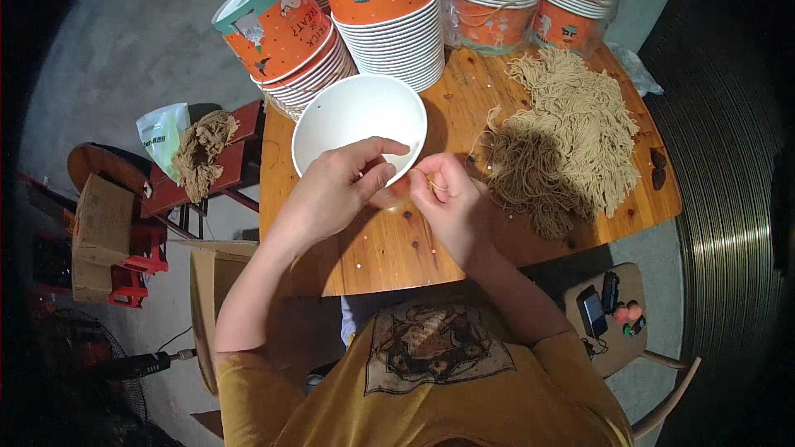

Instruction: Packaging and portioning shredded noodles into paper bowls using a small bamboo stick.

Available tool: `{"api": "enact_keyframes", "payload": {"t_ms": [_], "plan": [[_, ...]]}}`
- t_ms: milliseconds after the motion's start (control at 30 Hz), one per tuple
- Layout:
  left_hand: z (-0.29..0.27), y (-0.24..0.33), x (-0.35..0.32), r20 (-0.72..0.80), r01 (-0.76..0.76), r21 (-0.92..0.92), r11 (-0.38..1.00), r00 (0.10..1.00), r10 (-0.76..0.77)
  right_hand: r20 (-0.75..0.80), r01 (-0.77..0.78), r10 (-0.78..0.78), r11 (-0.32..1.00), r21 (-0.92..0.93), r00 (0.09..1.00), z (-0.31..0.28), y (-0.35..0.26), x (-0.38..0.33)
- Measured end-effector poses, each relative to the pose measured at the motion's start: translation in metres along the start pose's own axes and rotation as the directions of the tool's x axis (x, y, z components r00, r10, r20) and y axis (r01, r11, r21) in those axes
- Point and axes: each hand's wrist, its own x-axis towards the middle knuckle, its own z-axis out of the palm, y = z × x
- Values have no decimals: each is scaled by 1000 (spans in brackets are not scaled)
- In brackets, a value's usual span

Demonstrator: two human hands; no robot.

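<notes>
A white paper bucket with an orange outside stands open on the wooden table in front of me. My left hand grips its near rim, thumb and fingers pinched over the edge. My right hand is just right of the rim, fingers pinched on a thin tan string that runs toward a big heap of tan strings on the right side of the table.
Stacks of orange printed paper buckets crowd the far side of the table. A red stool at the left holds a bundle of strings and a plastic bag. Cardboard boxes stand lower left. A small stool with a phone is lower right.
</notes>
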Motion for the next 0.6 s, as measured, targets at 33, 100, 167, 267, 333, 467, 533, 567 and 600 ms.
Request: {"api": "enact_keyframes", "payload": {"t_ms": [33,100,167,267,333,467,533,567,600], "plan": [[0,1,2,30,7,-1,1000,1000,-7,1,1,-1,1000,1,1000,1,1,0],[0,-3,7,60,13,-1,1000,998,-13,22,4,-4,1000,4,1000,1,3,0],[1,-10,14,149,12,-62,998,989,-3,15,16,-16,1000,-9,1000,2,4,0],[0,-10,18,146,-30,59,998,989,21,44,-3,3,1000,8,999,0,3,2],[-1,-9,17,131,-31,55,998,991,24,79,-31,28,999,37,996,-4,0,4],[-1,-17,15,-78,-65,-89,994,995,58,280,-160,132,984,78,951,-21,14,5],[0,-24,18,-81,-51,-232,971,996,33,403,-230,206,973,12,892,-38,9,12],[0,-25,19,-72,-37,-366,930,997,11,407,-224,201,975,9,891,-44,5,16],[-1,-25,20,-60,-22,-491,871,998,-8,460,-150,112,988,46,881,-49,3,20]]}}
